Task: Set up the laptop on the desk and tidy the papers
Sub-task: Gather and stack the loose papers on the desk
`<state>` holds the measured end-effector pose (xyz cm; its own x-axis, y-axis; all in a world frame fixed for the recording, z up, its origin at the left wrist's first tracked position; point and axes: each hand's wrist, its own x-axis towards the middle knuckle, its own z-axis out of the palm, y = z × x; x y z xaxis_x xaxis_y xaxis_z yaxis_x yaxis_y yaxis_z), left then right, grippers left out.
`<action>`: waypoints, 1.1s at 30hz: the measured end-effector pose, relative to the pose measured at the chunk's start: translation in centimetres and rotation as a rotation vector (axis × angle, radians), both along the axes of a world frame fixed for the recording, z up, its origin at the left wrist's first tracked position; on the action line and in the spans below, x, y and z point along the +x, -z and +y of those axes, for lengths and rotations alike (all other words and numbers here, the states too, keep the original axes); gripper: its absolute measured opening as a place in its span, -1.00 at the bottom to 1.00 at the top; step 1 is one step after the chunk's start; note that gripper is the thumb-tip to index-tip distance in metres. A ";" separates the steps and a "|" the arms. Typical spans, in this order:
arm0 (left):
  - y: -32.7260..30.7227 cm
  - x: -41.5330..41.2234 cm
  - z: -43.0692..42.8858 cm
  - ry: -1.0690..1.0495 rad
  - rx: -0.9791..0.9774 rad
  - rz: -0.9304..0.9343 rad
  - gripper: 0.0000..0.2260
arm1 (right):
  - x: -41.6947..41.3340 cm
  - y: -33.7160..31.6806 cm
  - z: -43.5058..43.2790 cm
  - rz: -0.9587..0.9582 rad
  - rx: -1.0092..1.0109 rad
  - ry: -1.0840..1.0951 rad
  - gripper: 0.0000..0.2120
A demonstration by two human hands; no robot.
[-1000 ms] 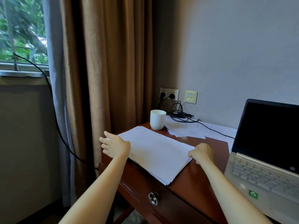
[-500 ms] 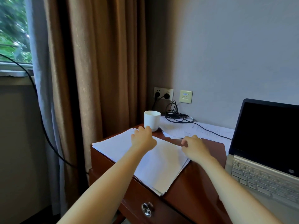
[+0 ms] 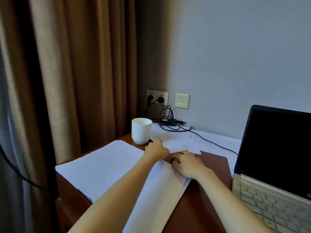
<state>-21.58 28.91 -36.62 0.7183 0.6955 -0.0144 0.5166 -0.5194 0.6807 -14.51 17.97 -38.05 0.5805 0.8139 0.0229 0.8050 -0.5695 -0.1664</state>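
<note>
- Both hands have moved off the squared paper stack (image 3: 107, 167) toward the loose sheets (image 3: 178, 140) beside the cup (image 3: 141, 130).
- Left hand (image 3: 157, 149), fingers loose, touches the sheets' near edge; right hand (image 3: 188, 163) rests flat, gripping nothing.
- Laptop (image 3: 276, 163) stands open, right of the cup, on the worktop (image 3: 208, 195).
- Judgement: stack done; loose sheets next.

We see a reddish-brown wooden desk (image 3: 207, 167) set into the corner of the room. A stack of white papers (image 3: 104, 169) lies across its left front part, reaching the left edge. Near the back left corner stands a white cup (image 3: 141, 130), just beside loose printed sheets (image 3: 183, 140) spread along the back edge. A black cable (image 3: 208, 142) runs over those sheets. An open laptop (image 3: 276, 182) sits at the right side.
</note>
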 end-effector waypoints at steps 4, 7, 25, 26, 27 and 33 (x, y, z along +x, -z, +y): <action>1.0 1.9 1.2 -0.044 -0.146 -0.061 -0.56 | 1.0 0.7 1.3 0.001 0.016 -0.030 -0.63; 1.7 2.8 1.4 -0.053 -0.330 -0.263 -0.54 | 1.6 0.6 2.0 0.025 0.003 -0.047 -0.62; 1.0 2.3 2.1 -0.267 -0.920 -0.728 -0.81 | 2.7 1.5 3.7 0.096 0.155 0.092 -0.56; 0.9 2.1 2.1 -0.282 -1.009 -0.754 -0.74 | 2.8 1.5 3.6 0.108 0.179 0.099 -0.57; 0.8 1.9 2.1 -0.308 -1.071 -0.778 -0.65 | 2.8 1.4 3.5 0.117 0.193 0.106 -0.57; 0.8 1.6 1.8 -0.245 -1.277 -0.828 -0.93 | 2.8 1.6 3.7 0.065 0.176 0.102 -0.55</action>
